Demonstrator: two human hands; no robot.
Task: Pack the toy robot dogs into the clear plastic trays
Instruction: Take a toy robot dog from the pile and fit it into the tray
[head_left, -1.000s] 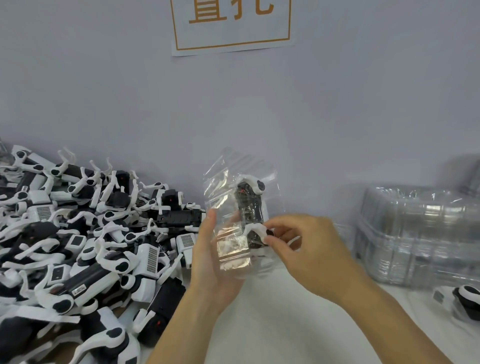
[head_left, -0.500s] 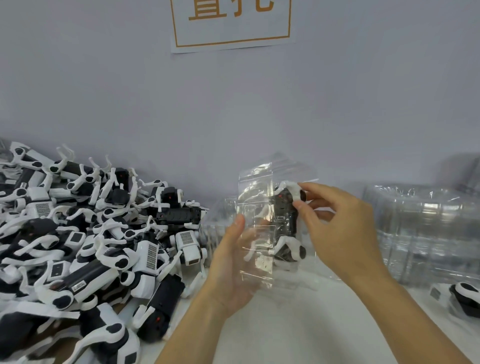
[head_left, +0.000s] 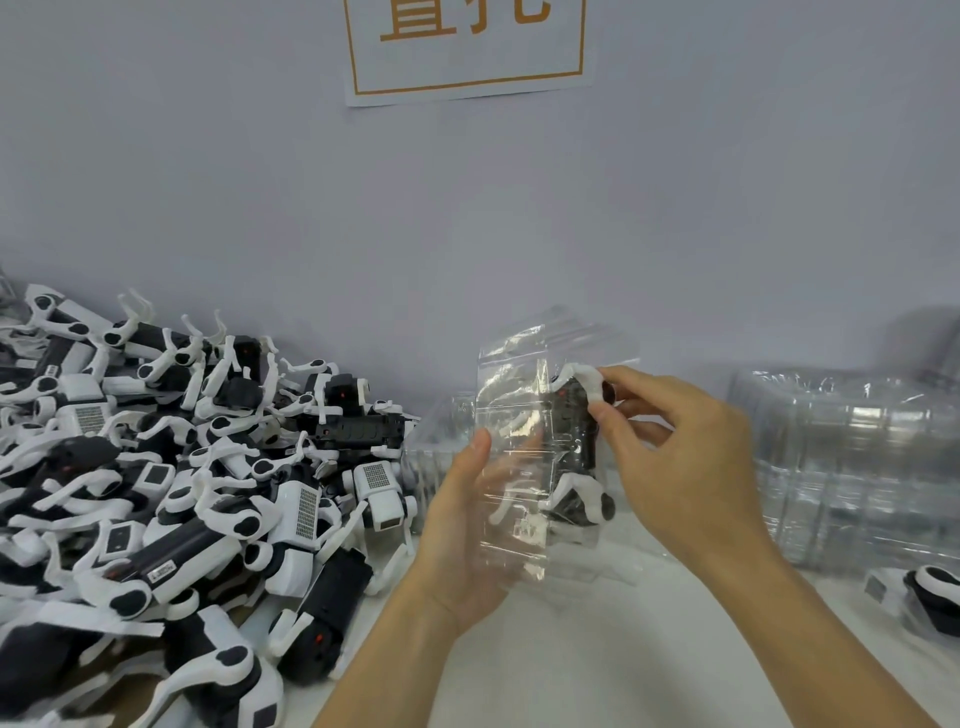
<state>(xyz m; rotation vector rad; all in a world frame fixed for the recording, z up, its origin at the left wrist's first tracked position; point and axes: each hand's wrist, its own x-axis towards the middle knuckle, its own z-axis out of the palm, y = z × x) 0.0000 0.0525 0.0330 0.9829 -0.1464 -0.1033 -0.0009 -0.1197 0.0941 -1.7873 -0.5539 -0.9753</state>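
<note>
I hold a clear plastic tray (head_left: 511, 415) upright in front of me. My left hand (head_left: 467, 525) grips it from the left and behind, thumb on its front face. A black and white toy robot dog (head_left: 574, 447) sits inside the tray, on its right side. My right hand (head_left: 675, 457) pinches the dog's upper white leg at the tray's top right with thumb and fingertips.
A big heap of black and white toy robot dogs (head_left: 171, 478) covers the table's left side. Stacked clear trays (head_left: 852, 467) stand at the right against the grey wall, with more behind my hands (head_left: 441, 452). One packed dog (head_left: 930, 597) lies at the far right.
The tray with the dog has shifted to the right. My right hand rose from the dog's lower leg to its upper leg, and my left thumb slid along the tray front.
</note>
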